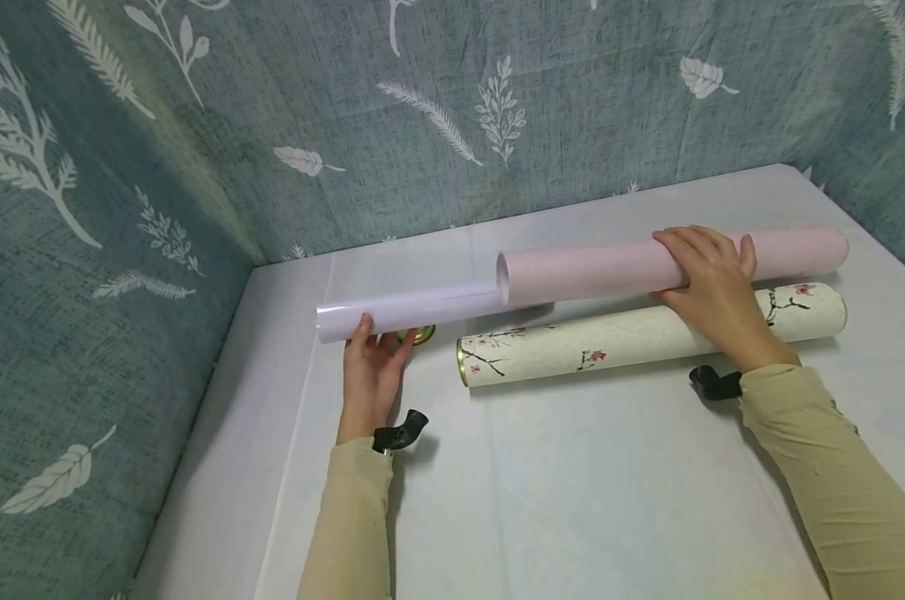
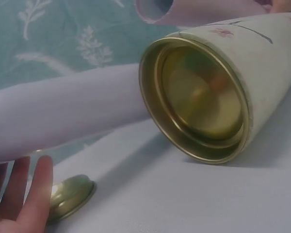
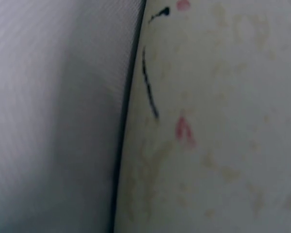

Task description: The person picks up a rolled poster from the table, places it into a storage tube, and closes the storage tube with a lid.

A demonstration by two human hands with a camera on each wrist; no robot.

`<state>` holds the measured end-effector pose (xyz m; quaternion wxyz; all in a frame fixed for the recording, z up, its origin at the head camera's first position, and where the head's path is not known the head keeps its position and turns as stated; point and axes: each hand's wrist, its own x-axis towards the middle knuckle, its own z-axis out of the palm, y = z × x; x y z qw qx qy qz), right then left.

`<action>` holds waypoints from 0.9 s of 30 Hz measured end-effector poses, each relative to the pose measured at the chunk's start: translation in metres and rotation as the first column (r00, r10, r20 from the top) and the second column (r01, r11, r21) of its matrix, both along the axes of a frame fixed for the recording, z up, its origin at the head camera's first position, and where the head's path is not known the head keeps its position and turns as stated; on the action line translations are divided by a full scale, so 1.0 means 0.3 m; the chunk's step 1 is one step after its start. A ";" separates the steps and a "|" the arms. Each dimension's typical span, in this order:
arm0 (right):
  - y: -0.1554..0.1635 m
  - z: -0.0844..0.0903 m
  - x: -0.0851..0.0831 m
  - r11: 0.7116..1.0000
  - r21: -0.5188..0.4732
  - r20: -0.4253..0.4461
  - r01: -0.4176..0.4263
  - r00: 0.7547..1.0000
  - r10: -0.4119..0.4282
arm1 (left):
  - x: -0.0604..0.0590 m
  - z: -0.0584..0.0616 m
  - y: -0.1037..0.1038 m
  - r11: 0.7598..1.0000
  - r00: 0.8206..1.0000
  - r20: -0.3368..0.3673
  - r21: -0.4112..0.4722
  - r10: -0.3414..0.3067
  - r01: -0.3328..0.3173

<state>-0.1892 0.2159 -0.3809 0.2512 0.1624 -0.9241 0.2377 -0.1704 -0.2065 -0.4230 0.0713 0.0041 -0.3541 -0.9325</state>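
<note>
Gripping the pink tube (image 1: pixel 670 265), the right hand (image 1: pixel 711 287) curled over it; the left hand (image 1: pixel 370 367) held the paper roll (image 1: pixel 407 312) beside the floral tube (image 1: pixel 647 333).

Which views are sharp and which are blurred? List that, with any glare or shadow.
Head view: sharp, evenly lit; soft shadows under the floral tube and the right hand on the pink tube. Left wrist view: mild blur; the floral tube's gold rim glints, the left hand's fingers soft at the edge. Right wrist view: too close, heavily blurred floral tube surface.
</note>
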 end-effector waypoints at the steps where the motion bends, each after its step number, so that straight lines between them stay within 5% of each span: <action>1: 0.001 0.002 0.000 1.000 0.001 0.003 0.001 1.000 -0.001 | -0.001 0.000 -0.001 1.000 1.000 0.000 0.004 0.006 -0.006; 27: 0.004 0.003 -0.004 1.000 0.011 0.026 0.007 1.000 -0.007 | -0.006 -0.001 -0.038 0.978 0.997 0.056 0.197 0.057 -0.067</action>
